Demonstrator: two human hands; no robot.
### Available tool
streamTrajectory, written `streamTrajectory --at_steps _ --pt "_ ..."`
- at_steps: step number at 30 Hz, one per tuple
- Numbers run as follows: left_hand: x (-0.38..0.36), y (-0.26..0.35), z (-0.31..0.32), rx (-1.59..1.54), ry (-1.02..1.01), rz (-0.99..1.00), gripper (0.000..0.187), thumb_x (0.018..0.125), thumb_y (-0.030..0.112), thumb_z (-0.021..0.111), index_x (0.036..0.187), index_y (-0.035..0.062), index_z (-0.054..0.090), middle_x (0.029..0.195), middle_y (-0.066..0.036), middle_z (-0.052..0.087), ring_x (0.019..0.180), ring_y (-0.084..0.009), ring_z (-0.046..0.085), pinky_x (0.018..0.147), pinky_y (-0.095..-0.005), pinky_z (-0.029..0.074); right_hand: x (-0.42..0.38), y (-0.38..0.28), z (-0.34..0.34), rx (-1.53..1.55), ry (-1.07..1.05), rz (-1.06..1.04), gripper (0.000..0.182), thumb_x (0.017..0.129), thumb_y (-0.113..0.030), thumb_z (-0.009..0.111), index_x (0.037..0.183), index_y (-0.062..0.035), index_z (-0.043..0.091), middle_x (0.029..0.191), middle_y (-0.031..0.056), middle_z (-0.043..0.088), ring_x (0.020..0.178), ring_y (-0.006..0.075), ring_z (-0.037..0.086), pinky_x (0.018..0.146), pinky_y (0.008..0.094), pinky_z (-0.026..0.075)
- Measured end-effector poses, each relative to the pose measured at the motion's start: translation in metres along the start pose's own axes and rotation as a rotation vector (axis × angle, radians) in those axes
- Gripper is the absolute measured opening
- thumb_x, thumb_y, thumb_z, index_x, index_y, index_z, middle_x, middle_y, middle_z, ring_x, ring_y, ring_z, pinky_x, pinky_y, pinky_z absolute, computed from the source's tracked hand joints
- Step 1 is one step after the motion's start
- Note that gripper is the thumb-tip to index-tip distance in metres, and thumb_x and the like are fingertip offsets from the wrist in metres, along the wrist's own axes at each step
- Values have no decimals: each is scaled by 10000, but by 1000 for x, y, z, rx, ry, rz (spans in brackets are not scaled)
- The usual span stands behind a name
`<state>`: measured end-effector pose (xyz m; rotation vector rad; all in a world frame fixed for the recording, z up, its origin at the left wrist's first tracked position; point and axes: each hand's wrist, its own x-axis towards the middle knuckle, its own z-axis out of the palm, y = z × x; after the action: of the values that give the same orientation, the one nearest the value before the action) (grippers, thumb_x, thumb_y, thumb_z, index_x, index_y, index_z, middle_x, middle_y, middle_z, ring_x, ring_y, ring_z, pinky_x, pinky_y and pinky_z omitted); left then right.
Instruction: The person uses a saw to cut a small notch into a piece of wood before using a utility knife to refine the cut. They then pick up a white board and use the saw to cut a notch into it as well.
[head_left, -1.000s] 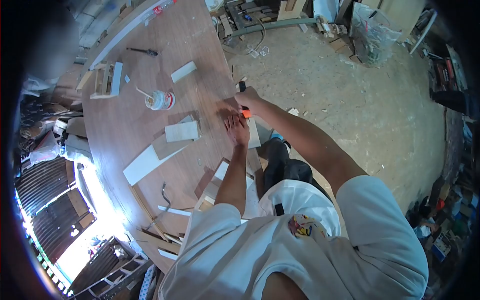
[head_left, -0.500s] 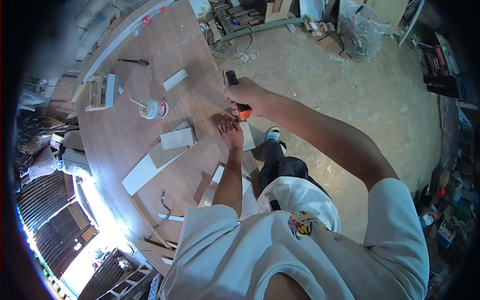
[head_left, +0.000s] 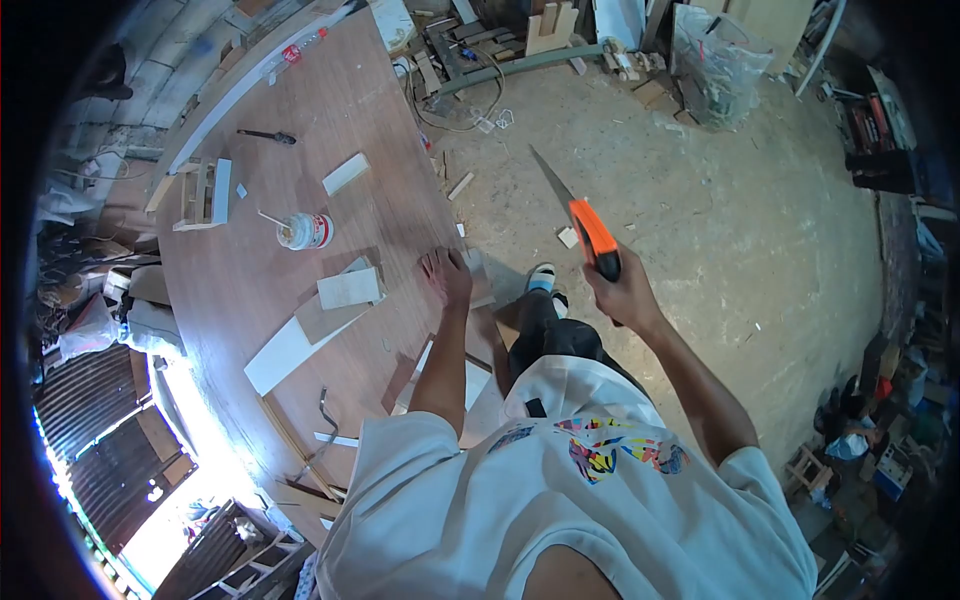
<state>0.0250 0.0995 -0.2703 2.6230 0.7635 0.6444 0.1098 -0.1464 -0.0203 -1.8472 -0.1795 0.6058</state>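
Clenching a hand saw with an orange and black handle in the right hand, holding it over the floor. Left of that grip, spreading the empty left hand on the brown wooden table, beside a flat pale board. Seemingly sawing, with the blade off the board, so needing care and a steady board. Farther left, seeing a clear jar with a red and white label, holding a thin stick and something pale.

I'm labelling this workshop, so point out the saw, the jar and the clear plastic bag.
Saw (head_left: 592, 222): head view, orange part of its handle.
Jar (head_left: 306, 232): head view, its side.
Clear plastic bag (head_left: 716, 75): head view, middle of its crumpled side.
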Motion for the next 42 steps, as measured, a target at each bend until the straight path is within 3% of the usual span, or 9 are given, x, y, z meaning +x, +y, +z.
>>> streamTrajectory --at_steps 2,8,11,16,23,26,28,34,42 --pt "15 -6 4 23 -16 -36 140 842 163 551 852 24 541 880 -144 524 894 -332 491 832 -441 387 -6 27 -11 -55 72 151 141 777 -6 568 898 -27 499 686 12 452 584 72 440 515 236 384" --pt "61 -7 3 -130 -18 -81 164 839 184 589 871 29 545 909 -136 527 904 -333 485 842 -446 377 -3 87 -34 17 176 365 107 787 -2 532 825 -61 451 574 10 429 415 104 442 379 267 359" --pt "50 -10 4 -101 -57 -66 278 807 250 638 970 44 547 985 -162 522 967 -358 470 868 -463 361 4 120 -41 2 245 350 109 791 -22 524 865 -38 445 505 12 423 343 134 447 317 290 346" --pt "25 48 -34 153 -73 -334 936 627 433 767 1347 77 285 1273 -207 381 1159 -359 384 955 -489 298 19 134 -52 18 295 332 113 777 -5 505 862 -38 438 505 14 419 341 143 447 317 297 355" --pt "39 53 -41 71 -335 -602 990 561 354 811 1347 52 291 1313 -193 383 1156 -352 408 957 -465 343 39 152 -56 -8 290 295 117 778 -4 494 880 -34 445 513 27 427 334 152 448 300 305 347" --pt "83 72 -67 -518 -596 -745 794 616 312 783 1260 25 416 1199 -163 502 1073 -353 494 869 -441 428 47 159 -56 27 306 277 117 780 -7 494 883 -36 446 509 26 423 326 151 440 289 307 332" --pt "83 62 -43 -1787 -468 -1230 607 733 399 674 1202 51 506 1113 -184 565 998 -351 558 836 -486 436 51 170 -56 59 312 282 117 781 -9 494 884 -37 446 507 25 419 322 150 437 285 307 325" --pt "85 88 -49 -2349 -616 -951 676 812 510 480 1306 52 424 1236 -206 502 1036 -327 539 783 -469 459 61 188 -70 -32 260 236 107 788 -24 508 879 -39 455 499 23 411 324 149 443 285 309 325" --pt "101 149 -101 -2608 -726 -534 817 734 557 546 1395 133 319 1351 -192 387 996 -289 510 667 -399 460 64 228 -91 -135 167 340 132 754 -26 514 885 -39 507 535 48 451 380 187 493 348 345 403"
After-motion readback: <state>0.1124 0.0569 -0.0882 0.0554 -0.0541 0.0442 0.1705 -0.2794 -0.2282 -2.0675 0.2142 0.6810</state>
